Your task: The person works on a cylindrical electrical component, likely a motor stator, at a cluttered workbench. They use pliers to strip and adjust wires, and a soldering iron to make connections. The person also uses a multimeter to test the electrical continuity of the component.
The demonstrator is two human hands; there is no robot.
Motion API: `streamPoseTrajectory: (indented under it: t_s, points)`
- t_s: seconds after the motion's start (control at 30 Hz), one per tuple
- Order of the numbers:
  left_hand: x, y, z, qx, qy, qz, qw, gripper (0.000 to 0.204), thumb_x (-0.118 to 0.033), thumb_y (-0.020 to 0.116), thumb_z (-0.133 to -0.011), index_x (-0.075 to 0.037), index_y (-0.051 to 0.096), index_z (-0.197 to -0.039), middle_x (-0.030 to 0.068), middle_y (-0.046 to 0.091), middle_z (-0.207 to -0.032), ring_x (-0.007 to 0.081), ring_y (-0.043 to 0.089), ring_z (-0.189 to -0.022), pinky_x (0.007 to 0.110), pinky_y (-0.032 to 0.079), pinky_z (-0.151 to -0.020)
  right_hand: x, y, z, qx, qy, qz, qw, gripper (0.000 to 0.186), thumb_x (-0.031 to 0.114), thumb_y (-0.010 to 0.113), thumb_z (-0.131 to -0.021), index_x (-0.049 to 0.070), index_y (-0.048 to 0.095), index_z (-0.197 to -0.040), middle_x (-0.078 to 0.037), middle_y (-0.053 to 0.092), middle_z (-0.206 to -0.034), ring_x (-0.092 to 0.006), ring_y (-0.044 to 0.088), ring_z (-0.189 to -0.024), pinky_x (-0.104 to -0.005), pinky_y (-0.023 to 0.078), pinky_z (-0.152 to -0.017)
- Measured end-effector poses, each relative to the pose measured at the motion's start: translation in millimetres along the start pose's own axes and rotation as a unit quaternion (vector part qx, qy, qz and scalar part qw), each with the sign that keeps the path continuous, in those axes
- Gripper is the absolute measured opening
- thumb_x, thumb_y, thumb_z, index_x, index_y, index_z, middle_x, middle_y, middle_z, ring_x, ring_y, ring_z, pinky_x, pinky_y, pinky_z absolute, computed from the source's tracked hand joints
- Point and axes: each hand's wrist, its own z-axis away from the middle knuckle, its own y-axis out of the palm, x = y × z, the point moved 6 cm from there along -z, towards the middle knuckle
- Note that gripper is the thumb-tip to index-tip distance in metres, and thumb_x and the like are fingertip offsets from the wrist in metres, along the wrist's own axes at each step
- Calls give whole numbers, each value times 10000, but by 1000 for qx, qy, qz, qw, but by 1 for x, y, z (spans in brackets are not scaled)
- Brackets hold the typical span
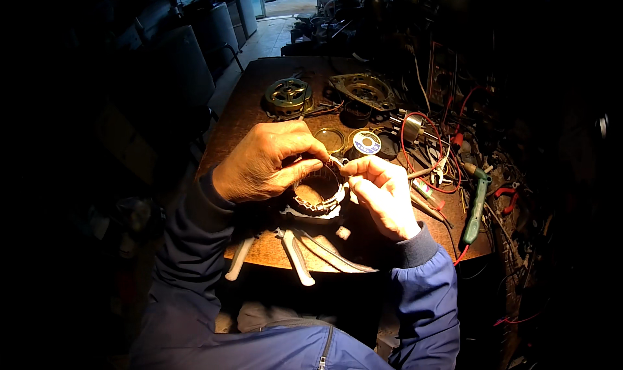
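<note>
Motor stator (pixel 315 206), one, ring-shaped, windings laced around the rim, bore upward; located on the wooden bench (pixel 259 256) before the wearer, between the two hands. Left hand (pixel 272 161): thumb and forefinger pinched at the far rim. Right hand (pixel 383 198): fingertips pinched opposite, both apparently on one short lead (pixel 335 162); fine detail there too small to tell. Step, as judged: dressing or joining that lead by hand. Next move would call for a steady hold by one hand and a light twist or tuck by the other, sparing the windings. Labels: wire spool (pixel 367 143), blue-and-white printed disc, lettering too small to read; no brand legible. Adjacent: green-handled soldering iron (pixel 478 204), red cable, right; perforated motor end cover (pixel 289 96), far side.
</note>
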Motion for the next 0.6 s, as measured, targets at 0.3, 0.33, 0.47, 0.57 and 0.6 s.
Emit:
streamPoseTrajectory:
  t_s: [0.3,0.33,0.47,0.57,0.6]
  points:
    - [-5,-3,2,-4,16,-5,1000,169,2,828,-892,-32,802,-1055,68,714,-901,173,662,-764,299,507,-656,-1,7,1,23,4,13,1000,169,40,775,-966,-32,750,-1116,-30,762,-964,-81,681,-856,-254,567,-785]
    - [-5,-2,2,-6,17,-3,1000,166,1,828,-891,-31,801,-1052,68,710,-898,173,659,-760,301,507,-655,0,7,1,23,-5,21,1000,157,39,775,-969,-27,753,-1110,-23,760,-952,-75,673,-843,-248,559,-772]
    - [-6,-3,2,-16,25,-5,1000,150,-4,830,-887,-26,795,-1032,70,700,-890,177,656,-753,308,513,-657,-1,7,1,28,-16,7,999,118,33,771,-981,-13,761,-1088,-4,752,-928,-50,642,-810,-226,524,-733]
    - [-5,-10,3,-18,16,-13,1000,132,-9,830,-887,-19,789,-1013,74,700,-887,185,667,-765,312,524,-673,-1,7,2,26,-25,-4,999,100,30,767,-985,-12,761,-1075,3,745,-912,-40,625,-788,-215,504,-710]
    - [-4,-14,4,-19,12,-13,1000,126,-11,829,-888,-16,787,-1007,75,700,-887,188,671,-770,313,527,-680,-1,7,2,26,-30,-7,999,95,30,767,-985,-12,760,-1070,5,742,-904,-37,621,-779,-212,498,-701]
